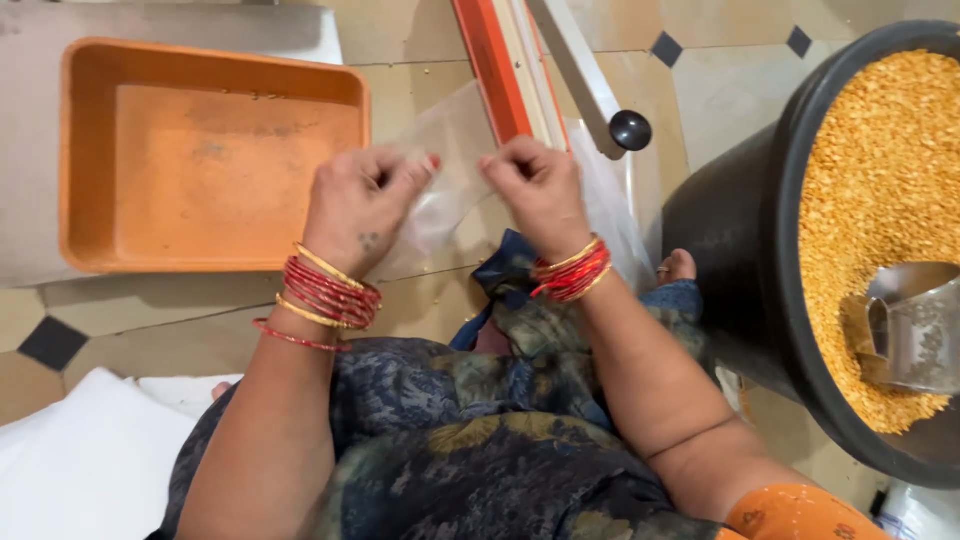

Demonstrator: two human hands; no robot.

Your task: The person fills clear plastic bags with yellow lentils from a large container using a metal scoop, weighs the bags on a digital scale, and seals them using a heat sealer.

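Observation:
My left hand [362, 205] and my right hand [538, 190] both pinch the top edge of a clear plastic bag [452, 170], held between them above the floor. The bag hangs open and looks see-through, its lower part falling toward my lap. Both wrists carry red and gold bangles. Just beyond the bag lies a heat sealer [530, 70] with an orange bar, a metal arm and a black knob [630, 130].
An orange plastic tray [90, 160] sits on a grey surface at the left. A black tub [760, 230] of yellow lentils [880, 170] stands at the right, with a steel scoop [915, 325] in it. White cloth [80, 460] lies at lower left on the tiled floor.

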